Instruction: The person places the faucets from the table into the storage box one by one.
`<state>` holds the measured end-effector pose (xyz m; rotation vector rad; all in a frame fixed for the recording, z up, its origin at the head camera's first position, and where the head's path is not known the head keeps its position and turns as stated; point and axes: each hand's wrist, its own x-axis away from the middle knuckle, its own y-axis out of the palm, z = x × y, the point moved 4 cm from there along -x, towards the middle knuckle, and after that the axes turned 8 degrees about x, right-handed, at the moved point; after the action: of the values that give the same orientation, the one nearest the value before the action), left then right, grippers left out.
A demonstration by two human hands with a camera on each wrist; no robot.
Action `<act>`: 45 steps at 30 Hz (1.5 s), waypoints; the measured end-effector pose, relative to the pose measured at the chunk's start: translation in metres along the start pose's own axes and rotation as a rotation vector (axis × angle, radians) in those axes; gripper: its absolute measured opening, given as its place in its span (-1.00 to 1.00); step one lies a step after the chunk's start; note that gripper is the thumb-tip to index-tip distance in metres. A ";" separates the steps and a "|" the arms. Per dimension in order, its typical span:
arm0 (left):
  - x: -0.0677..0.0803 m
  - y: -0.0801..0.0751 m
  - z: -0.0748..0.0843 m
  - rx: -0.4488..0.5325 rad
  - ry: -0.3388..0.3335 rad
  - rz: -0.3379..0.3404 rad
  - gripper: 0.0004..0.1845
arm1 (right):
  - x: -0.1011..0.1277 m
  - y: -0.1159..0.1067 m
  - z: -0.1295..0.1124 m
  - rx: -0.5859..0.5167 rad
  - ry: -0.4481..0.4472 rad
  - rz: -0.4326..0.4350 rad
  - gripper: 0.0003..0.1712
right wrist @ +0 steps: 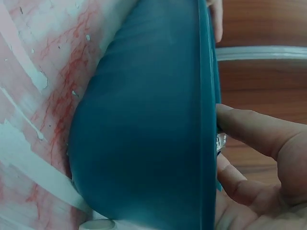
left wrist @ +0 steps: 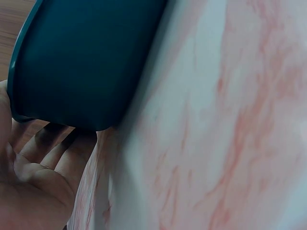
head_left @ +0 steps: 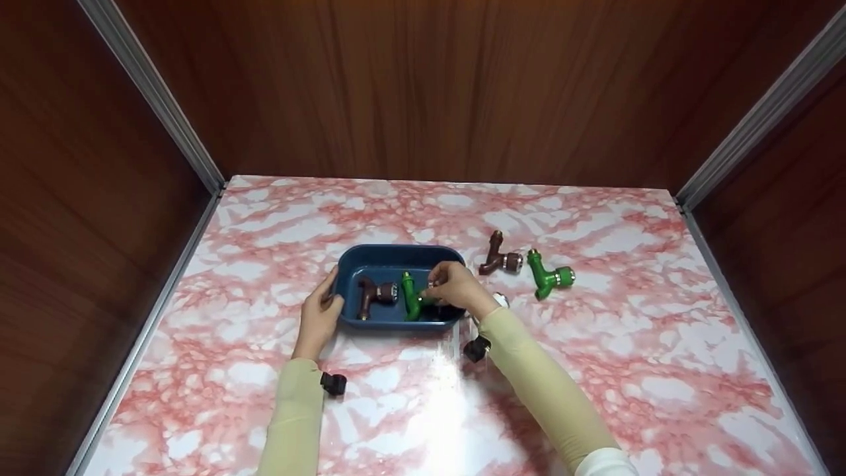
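Green tap [head_left: 411, 299] (metal-tipped) lies inside blue tray [head_left: 396, 254].

I worked at a table [head_left: 595, 396] topped in glossy pink-and-white marble pattern, where a bright patch of light glared near me. Dark wood-grain walls [head_left: 423, 86] closed it in on three sides, and pale metal strips [head_left: 152, 92] ran along the corners and edges
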<state>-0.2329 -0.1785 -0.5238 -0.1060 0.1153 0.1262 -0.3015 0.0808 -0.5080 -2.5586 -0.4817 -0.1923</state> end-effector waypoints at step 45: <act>-0.005 -0.001 -0.016 0.025 0.037 0.015 -0.40 | -0.010 0.003 -0.005 0.243 -0.202 -0.233 -0.56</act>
<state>-0.2389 -0.1821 -0.5385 -0.0828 0.1547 0.1377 -0.3098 0.0729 -0.5077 -2.2904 -0.8282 0.0431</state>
